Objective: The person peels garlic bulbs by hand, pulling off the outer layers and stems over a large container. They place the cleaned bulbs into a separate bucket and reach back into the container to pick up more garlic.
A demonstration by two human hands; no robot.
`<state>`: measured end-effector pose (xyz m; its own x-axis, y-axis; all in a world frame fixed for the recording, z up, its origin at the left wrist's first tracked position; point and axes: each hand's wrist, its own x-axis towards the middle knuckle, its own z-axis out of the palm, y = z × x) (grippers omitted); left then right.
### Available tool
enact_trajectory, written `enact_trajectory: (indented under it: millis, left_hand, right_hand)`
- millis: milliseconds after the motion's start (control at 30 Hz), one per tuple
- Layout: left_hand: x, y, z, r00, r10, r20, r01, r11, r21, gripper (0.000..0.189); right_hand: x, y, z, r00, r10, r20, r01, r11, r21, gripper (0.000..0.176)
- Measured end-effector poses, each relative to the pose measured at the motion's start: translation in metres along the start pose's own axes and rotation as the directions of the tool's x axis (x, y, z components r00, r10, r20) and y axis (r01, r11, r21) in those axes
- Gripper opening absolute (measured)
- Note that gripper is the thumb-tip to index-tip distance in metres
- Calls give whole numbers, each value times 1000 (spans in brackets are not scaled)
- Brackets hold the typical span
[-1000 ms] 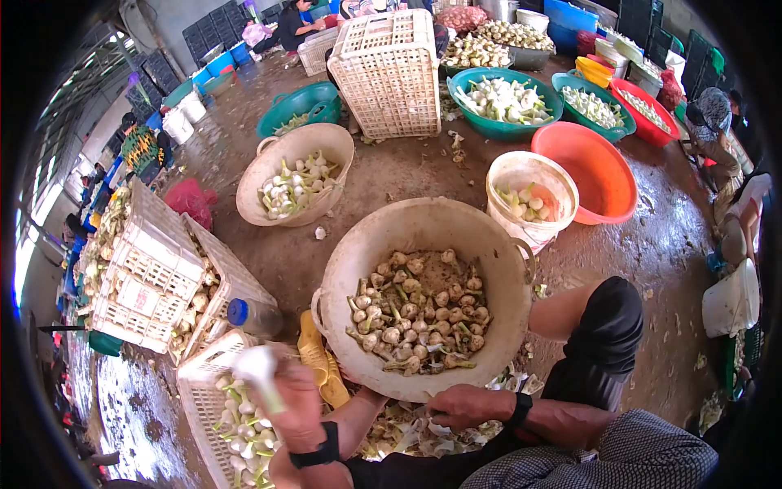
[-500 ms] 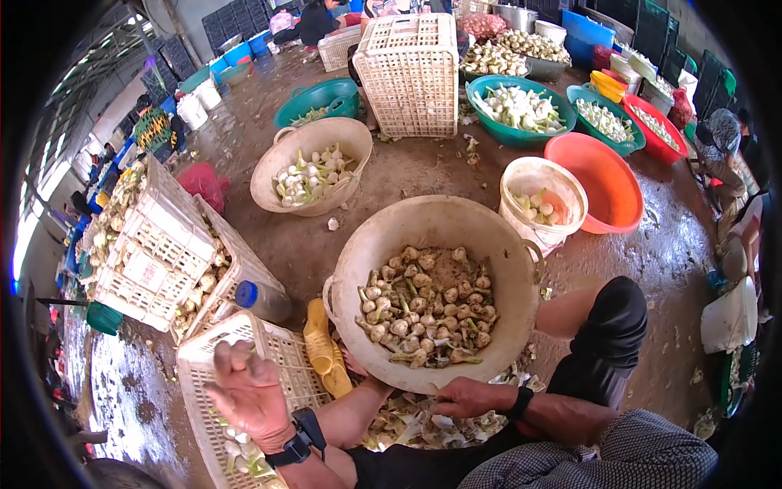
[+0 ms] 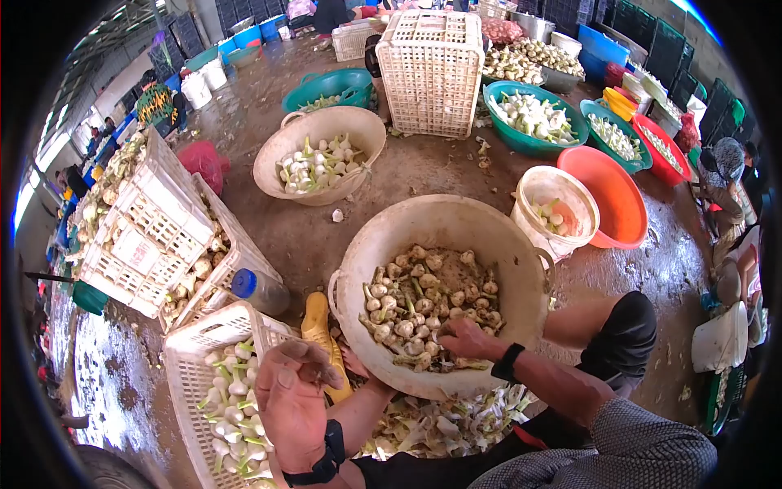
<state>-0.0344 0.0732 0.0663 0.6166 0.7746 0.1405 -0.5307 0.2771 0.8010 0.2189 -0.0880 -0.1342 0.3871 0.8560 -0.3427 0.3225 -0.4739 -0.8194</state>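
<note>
In front of me a wide pale basin (image 3: 371, 253) holds soil-streaked garlic bulbs (image 3: 405, 328) with short stems. My right hand (image 3: 466, 338) reaches over the near side of this basin, its fingers closed down among the bulbs. Whatever sits in those fingers, if anything, cannot be made out. My left hand (image 3: 293, 399) is raised to the left of the basin, fingers bent but apart, with nothing visible in it. Below and left of it, a white plastic crate (image 3: 181, 391) contains cleaned white garlic (image 3: 236, 407) with green stems. Peeled skins (image 3: 444, 424) lie between my legs.
A blue-lidded jar (image 3: 259, 292) and a yellow shoe (image 3: 322, 338) are left of the basin. Stacked crates (image 3: 155, 236) full of garlic stand farther left. Ahead are another pale basin (image 3: 273, 175), a white bucket (image 3: 525, 216), an orange tub (image 3: 623, 196) and an upright crate (image 3: 432, 73).
My right hand has gone from the basin's near rim into the bulbs. My left hand has shifted right and its fingers have curled more. The view has tilted, showing more of the near crate.
</note>
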Motion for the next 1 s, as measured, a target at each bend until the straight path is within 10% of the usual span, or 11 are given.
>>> enact_trajectory:
  millis: [233, 333, 467, 600, 1000]
  left_hand:
    - [1, -7, 7, 997, -69, 25, 67, 995, 69, 38]
    - [0, 3, 12, 968, -248, 43, 248, 969, 8, 41]
    - [5, -3, 10, 970, -240, 38, 238, 970, 39, 39]
    - [9, -7, 11, 965, -261, 6, 261, 964, 53, 37]
    - [-1, -28, 18, 968, -252, 15, 248, 960, 129, 32]
  right_hand:
    - [77, 32, 7, 992, -107, -69, 77, 933, -351, 38]
    - [105, 36, 12, 967, -235, -102, 152, 848, -508, 17]
    - [139, 32, 13, 997, 13, 74, 36, 778, -628, 15]
    - [155, 40, 25, 992, -51, 116, 122, 623, -773, 27]
    - [90, 41, -21, 996, -59, -65, 34, 940, -338, 30]
